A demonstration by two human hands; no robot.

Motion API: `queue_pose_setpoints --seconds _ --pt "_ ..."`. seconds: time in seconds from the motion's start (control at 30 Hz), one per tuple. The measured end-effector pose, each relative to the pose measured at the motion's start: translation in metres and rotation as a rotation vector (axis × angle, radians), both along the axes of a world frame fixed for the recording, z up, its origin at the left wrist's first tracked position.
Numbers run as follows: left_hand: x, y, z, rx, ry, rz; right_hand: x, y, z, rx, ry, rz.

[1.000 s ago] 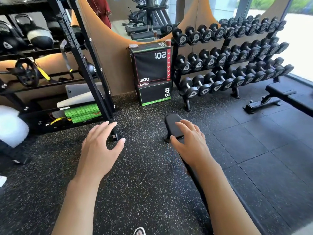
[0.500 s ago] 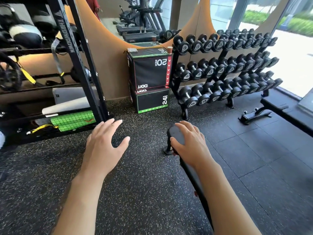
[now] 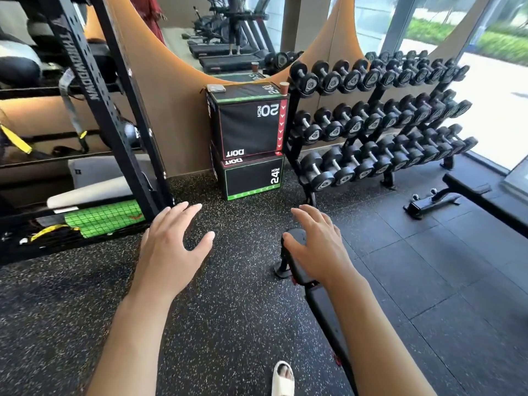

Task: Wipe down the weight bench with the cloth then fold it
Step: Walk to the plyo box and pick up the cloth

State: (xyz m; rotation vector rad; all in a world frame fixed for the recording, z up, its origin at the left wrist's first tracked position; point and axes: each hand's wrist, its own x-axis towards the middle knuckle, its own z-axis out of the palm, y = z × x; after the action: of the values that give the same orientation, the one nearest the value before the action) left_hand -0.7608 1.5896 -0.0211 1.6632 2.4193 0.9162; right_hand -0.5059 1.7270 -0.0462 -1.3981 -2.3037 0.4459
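- I see the bench (image 3: pixel 323 307) as a narrow black pad that runs from the lower middle up to a rounded end near the centre.
- My right hand (image 3: pixel 317 247) lies over that rounded end, with fingers straight and a little apart; it pinches nothing.
- My left hand (image 3: pixel 171 247) hovers left of the bench above the speckled floor (image 3: pixel 228 324), fingers spread, holding nothing.
- I cannot find the cloth in this view.
- Beyond the bench end stand two stacked boxes (image 3: pixel 250 141), marked 20 and 24.
- Right of the boxes is a dumbbell rack (image 3: pixel 380 124) with three rows.
- Left of the bench stands a black shelf frame (image 3: pixel 114 110).
- A foot in a white sandal (image 3: pixel 282 378) is beside the bench, near the lower edge.
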Motion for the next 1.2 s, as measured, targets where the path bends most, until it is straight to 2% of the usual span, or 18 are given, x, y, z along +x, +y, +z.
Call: queue_pose_setpoints --seconds 0.37,0.57,0.9,1.2 --pt "-0.03 0.191 -0.004 -0.037 0.025 0.041 -0.038 0.197 -0.008 -0.034 0.011 0.039" --pt "-0.051 0.267 -0.008 -0.067 0.097 0.058 -0.059 0.283 -0.006 -0.023 -0.036 0.057" --pt "-0.121 0.348 -0.015 -0.069 0.119 0.068 -0.127 0.364 -0.008 0.012 -0.07 0.042" --pt "-0.235 0.429 -0.014 -0.104 0.195 0.007 -0.239 0.418 -0.009 0.046 -0.129 -0.044"
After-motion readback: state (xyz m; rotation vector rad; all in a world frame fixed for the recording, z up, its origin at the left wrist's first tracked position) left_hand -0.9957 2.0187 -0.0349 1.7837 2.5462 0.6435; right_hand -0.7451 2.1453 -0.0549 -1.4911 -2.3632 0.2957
